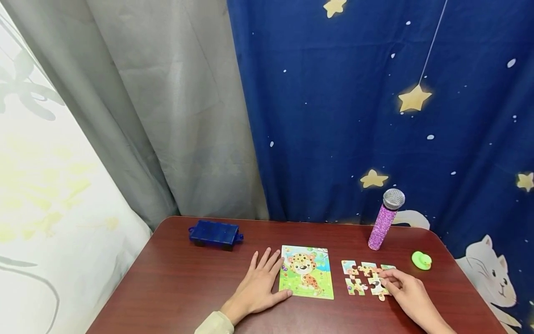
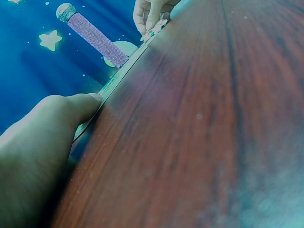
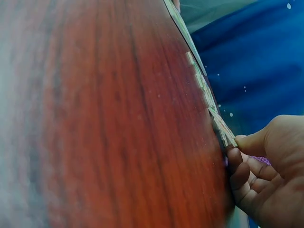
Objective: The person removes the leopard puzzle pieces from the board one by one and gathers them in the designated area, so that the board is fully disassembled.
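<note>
My left hand [image 1: 259, 284] lies spread on the table, its thumb resting on the lower left corner of a leopard picture board [image 1: 321, 285]. In the left wrist view that thumb [image 2: 85, 105] presses at the board's edge. On the right, my right hand [image 1: 406, 293] pinches a puzzle piece [image 1: 377, 286] between thumb and fingers. The right wrist view shows this piece [image 3: 223, 127] tilted, one side raised off the table. Several other puzzle pieces [image 1: 349, 267] lie close around it, one partly covered by my fingers.
Behind the pieces stands a microphone [image 1: 381, 227] with a glittery purple handle. A green toy duck [image 1: 421, 260] sits to the right, and a dark blue toy wagon [image 1: 214, 233] at the back left. Curtains [image 1: 333, 116] hang behind the reddish-brown table [image 1: 167, 287].
</note>
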Demonstrator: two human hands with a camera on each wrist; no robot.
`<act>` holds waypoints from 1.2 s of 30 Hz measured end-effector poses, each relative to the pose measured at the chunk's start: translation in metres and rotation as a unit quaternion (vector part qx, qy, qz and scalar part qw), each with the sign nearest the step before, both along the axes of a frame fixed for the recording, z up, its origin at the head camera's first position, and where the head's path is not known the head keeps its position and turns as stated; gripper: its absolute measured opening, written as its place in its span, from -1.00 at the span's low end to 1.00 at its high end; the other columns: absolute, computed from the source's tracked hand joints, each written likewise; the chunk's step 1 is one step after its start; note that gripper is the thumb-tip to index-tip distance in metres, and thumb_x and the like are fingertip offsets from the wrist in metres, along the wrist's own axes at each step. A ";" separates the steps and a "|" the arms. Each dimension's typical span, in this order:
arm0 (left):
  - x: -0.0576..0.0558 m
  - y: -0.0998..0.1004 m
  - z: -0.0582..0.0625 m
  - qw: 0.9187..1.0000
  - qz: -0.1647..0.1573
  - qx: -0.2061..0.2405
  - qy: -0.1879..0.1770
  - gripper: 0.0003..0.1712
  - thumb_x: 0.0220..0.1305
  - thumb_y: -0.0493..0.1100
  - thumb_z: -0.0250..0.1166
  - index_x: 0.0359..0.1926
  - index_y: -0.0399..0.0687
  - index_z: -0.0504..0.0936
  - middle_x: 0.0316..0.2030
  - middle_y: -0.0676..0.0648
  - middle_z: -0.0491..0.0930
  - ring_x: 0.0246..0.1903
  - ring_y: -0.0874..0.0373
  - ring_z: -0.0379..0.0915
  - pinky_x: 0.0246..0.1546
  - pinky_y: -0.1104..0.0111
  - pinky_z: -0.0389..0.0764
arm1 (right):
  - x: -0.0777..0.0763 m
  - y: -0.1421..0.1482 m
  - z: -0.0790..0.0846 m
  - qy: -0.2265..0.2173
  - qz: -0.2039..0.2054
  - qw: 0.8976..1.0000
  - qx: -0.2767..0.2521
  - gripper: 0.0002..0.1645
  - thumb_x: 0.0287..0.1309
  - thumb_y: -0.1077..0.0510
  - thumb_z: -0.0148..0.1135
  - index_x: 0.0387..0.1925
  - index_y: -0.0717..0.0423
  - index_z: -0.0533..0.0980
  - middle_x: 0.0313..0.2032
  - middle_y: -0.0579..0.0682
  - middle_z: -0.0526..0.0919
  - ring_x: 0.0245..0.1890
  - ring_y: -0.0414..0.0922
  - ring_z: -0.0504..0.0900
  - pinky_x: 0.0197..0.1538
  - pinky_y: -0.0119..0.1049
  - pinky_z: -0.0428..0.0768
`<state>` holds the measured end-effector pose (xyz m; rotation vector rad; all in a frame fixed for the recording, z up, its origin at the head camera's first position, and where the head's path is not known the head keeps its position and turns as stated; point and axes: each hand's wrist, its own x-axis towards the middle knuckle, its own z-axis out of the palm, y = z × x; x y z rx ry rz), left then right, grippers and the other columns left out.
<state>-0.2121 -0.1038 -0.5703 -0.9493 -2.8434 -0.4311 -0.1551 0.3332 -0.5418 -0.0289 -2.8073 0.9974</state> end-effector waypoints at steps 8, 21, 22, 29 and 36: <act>0.003 -0.001 -0.001 1.000 -0.003 0.003 0.004 0.11 0.49 0.64 0.01 0.68 -0.06 0.38 0.69 -0.14 0.24 0.72 -0.23 -0.02 0.60 -0.41 -0.05 | 0.002 -0.001 -0.001 0.002 0.003 1.000 0.012 -0.87 0.39 0.29 0.46 -0.06 0.17 0.77 -0.34 -0.14 0.72 -0.40 -0.33 0.52 -0.29 -0.40 0.54; 0.000 -0.002 -0.005 1.000 -0.007 0.018 0.017 0.13 0.48 0.66 0.01 0.68 -0.05 0.38 0.69 -0.15 0.23 0.72 -0.22 -0.04 0.59 -0.40 -0.06 | 0.002 -0.003 -0.001 0.063 0.035 0.997 0.038 -0.80 0.27 0.39 0.53 -0.09 0.16 0.78 -0.24 -0.10 0.79 -0.39 -0.39 0.51 -0.29 -0.38 0.59; 0.000 -0.002 -0.004 1.000 -0.006 0.018 0.017 0.13 0.48 0.66 0.01 0.68 -0.06 0.38 0.69 -0.15 0.23 0.72 -0.23 -0.03 0.59 -0.40 -0.06 | 0.003 -0.004 -0.001 0.065 0.035 0.997 0.038 -0.80 0.27 0.39 0.53 -0.10 0.15 0.78 -0.24 -0.10 0.78 -0.40 -0.39 0.51 -0.29 -0.38 0.58; 0.000 0.000 -0.002 1.000 -0.004 0.009 0.009 0.13 0.49 0.65 0.01 0.69 -0.07 0.36 0.71 -0.16 0.19 0.73 -0.22 -0.07 0.61 -0.38 -0.08 | 0.003 -0.005 -0.003 0.095 0.040 0.993 0.050 -0.77 0.22 0.42 0.55 -0.17 0.09 0.78 -0.18 -0.06 0.81 -0.41 -0.42 0.50 -0.31 -0.36 0.59; -0.001 -0.001 -0.003 1.000 0.002 -0.001 0.006 0.15 0.48 0.67 -0.02 0.70 -0.05 0.34 0.72 -0.13 0.17 0.74 -0.19 -0.10 0.63 -0.36 -0.11 | 0.002 -0.005 -0.007 0.124 0.044 0.990 0.053 -0.75 0.18 0.41 0.59 -0.23 0.02 0.79 -0.11 0.01 0.84 -0.45 -0.43 0.42 -0.35 -0.36 0.51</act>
